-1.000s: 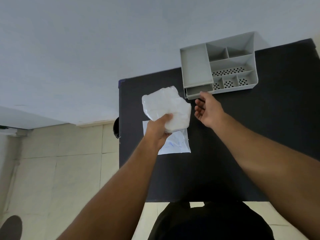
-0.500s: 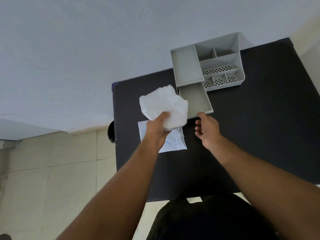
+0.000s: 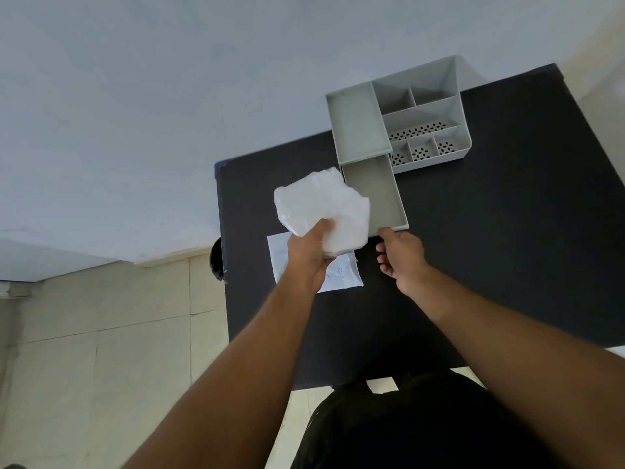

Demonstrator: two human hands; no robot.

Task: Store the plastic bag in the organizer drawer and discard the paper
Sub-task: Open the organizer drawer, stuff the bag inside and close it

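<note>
My left hand (image 3: 307, 257) grips a folded white plastic bag (image 3: 324, 206) and holds it above the table, just left of the pulled-out grey drawer (image 3: 375, 194). The drawer sticks out of the grey organizer (image 3: 358, 123) toward me and holds nothing. My right hand (image 3: 400, 255) has its fingertips on the drawer's front edge. A white sheet of paper (image 3: 341, 277) with faint blue print lies flat on the black table (image 3: 490, 248), partly hidden under my left hand and the bag.
The organizer stands at the table's far edge against a white wall, with several open compartments (image 3: 422, 130), some with perforated floors. A dark round object (image 3: 216, 260) shows beside the table's left edge, over the tiled floor (image 3: 101, 350).
My right hand pulled the drawer out of the organizer toward me. The left hand kept the bag raised beside it; the view shifted slightly.
</note>
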